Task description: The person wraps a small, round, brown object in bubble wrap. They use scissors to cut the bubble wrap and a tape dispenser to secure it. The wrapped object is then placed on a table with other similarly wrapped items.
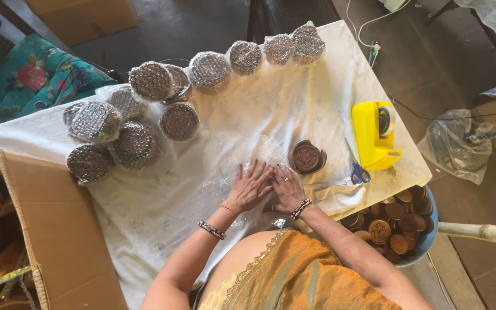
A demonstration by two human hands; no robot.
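Bubble-wrapped discs (144, 109) crowd the worktop's (294, 103) far-left part. A yellow tape dispenser (374, 135) sits at its right edge, blue-handled scissors (358, 171) just beside it. An open carton (53, 229) stands left; a tub of clay pieces (394, 224) right.

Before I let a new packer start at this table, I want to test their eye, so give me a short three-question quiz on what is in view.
1. True or false: both the left hand and the right hand lie flat on the sheet of bubble wrap.
2. Which lies nearest the right hand? A) the yellow tape dispenser B) the unwrapped brown clay piece C) the cardboard box
3. Fill in: the blue-handled ____ lie beside the dispenser.

Key: 1 true; 2 B; 3 scissors.
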